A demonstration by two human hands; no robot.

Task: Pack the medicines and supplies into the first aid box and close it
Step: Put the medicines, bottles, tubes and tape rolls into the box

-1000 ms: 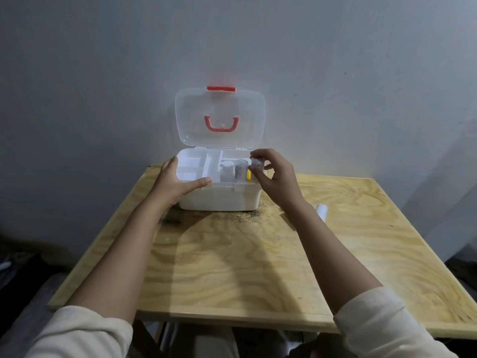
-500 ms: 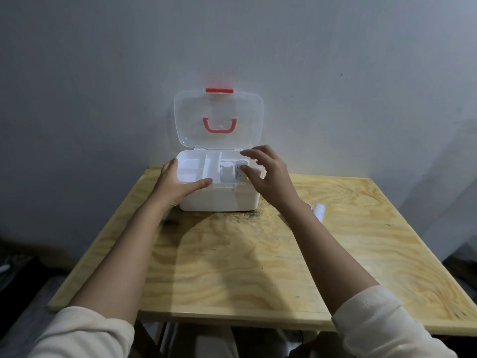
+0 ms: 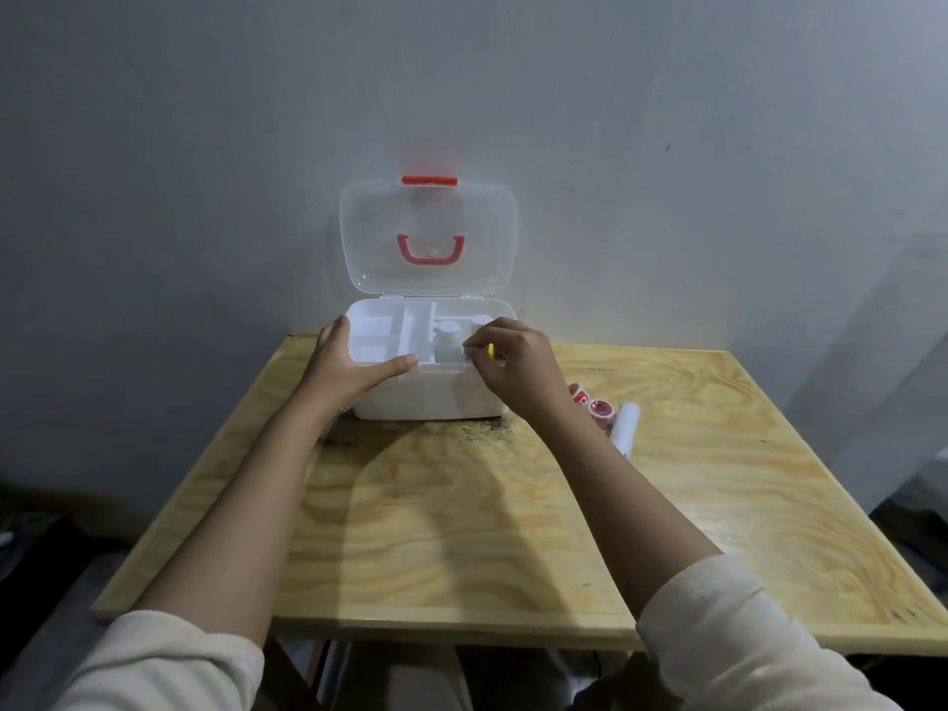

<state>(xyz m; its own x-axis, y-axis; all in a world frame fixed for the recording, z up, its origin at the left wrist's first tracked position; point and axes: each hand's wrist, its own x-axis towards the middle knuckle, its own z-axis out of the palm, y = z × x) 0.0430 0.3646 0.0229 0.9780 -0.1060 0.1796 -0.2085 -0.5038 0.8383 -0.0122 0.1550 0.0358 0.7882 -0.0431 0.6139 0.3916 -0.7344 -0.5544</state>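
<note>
The white first aid box (image 3: 431, 397) stands at the table's back middle. Its clear lid (image 3: 428, 233), with a red handle and latch, is upright against the wall. My left hand (image 3: 349, 366) grips the box's left front corner, thumb along the front rim. My right hand (image 3: 513, 366) hovers over the right compartment with bent fingers that hide what is under them. A small yellow item (image 3: 491, 350) shows between those fingers. A white capped bottle (image 3: 447, 341) stands inside the box. Two red-and-white tape rolls (image 3: 599, 409) and a white tube (image 3: 627, 425) lie to the right of the box.
The plywood table (image 3: 461, 531) stands against a grey wall (image 3: 205, 146). A dark stain (image 3: 477, 428) marks the wood in front of the box. The box's left compartments (image 3: 374, 331) look bare.
My right hand, which held a small white bottle at the box's right edge, has moved left and lowered over the right compartment. The left hand has stayed on the box.
</note>
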